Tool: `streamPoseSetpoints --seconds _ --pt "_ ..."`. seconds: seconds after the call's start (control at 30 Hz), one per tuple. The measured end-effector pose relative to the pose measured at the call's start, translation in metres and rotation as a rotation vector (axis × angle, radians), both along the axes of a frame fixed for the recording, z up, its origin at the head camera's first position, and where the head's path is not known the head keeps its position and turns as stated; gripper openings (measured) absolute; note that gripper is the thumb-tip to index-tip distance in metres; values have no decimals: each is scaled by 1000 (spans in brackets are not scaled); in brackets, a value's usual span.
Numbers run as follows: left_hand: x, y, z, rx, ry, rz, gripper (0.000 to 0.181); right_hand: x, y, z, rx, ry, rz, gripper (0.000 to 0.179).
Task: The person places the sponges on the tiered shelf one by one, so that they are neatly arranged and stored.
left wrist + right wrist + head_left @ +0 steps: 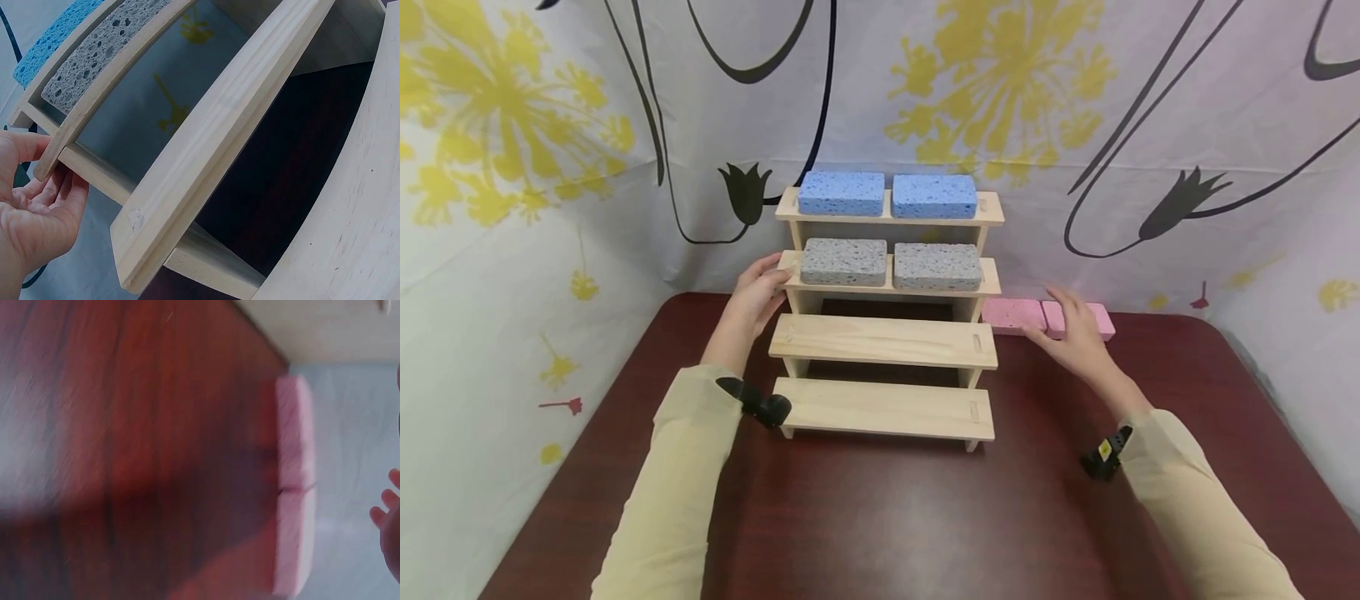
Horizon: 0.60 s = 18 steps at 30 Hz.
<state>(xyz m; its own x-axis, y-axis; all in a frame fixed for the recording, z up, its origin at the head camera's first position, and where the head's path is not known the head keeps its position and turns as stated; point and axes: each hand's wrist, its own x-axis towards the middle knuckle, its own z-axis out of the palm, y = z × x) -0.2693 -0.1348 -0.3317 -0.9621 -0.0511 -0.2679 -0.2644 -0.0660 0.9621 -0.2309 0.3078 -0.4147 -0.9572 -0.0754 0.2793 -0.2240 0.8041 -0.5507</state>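
Hovering unclenched, fingers spread, the right hand lies nearer than the left hand, which pinches the tiered wooden rack, to the pink sponges, end to end, left-to-right, right of head-view centre.

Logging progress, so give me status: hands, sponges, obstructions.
Left hand gripping rack's second shelf from top. Right hand empty near pink sponges. Gray sponges on that shelf, blue sponges above. Nothing seen in the way.

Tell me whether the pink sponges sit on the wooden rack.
No: both pink sponges lie on the dark table, right of the wooden rack.
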Motion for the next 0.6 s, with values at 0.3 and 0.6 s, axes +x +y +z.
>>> streamPoseSetpoints --seconds 0.3,0.6 --pt "-1 -3 1 3 5 13 55 -1 42 -24 59 -178 -90 96" --pt "-2 -1 -1 4 10 11 56 -11 76 -34 214 -222 -58 98"
